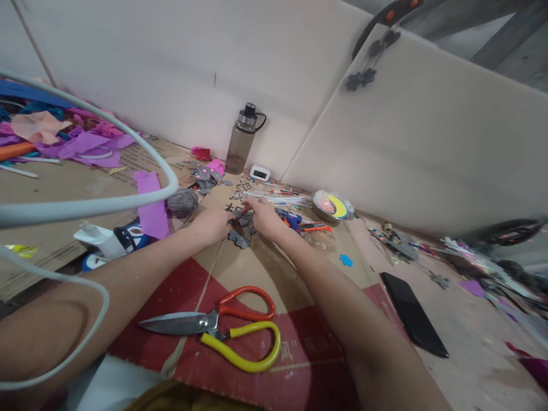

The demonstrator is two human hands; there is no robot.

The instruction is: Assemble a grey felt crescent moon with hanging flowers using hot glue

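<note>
Grey flower-shaped cut-outs (240,238), felt-like, lie in a small pile on the cardboard in front of me. My left hand (217,226) is at the pile's left side, its fingers closed on one of the grey pieces. From the right, my right hand (263,216) reaches over the same pieces, fingers bent and pinched at the piece; the fingertips are small and partly hidden. Closer to me lie large scissors (209,324) with one red and one yellow handle, blades apart only slightly or shut. A ball of grey yarn (182,202) sits left of my left hand.
A water bottle (241,142) and a small white digital clock (260,173) stand by the wall. Right of my hands are a blue glue gun (291,219), an orange cutter (315,227), a metal bowl (331,206) and a black phone (413,314). A white cable (107,202) loops across the left.
</note>
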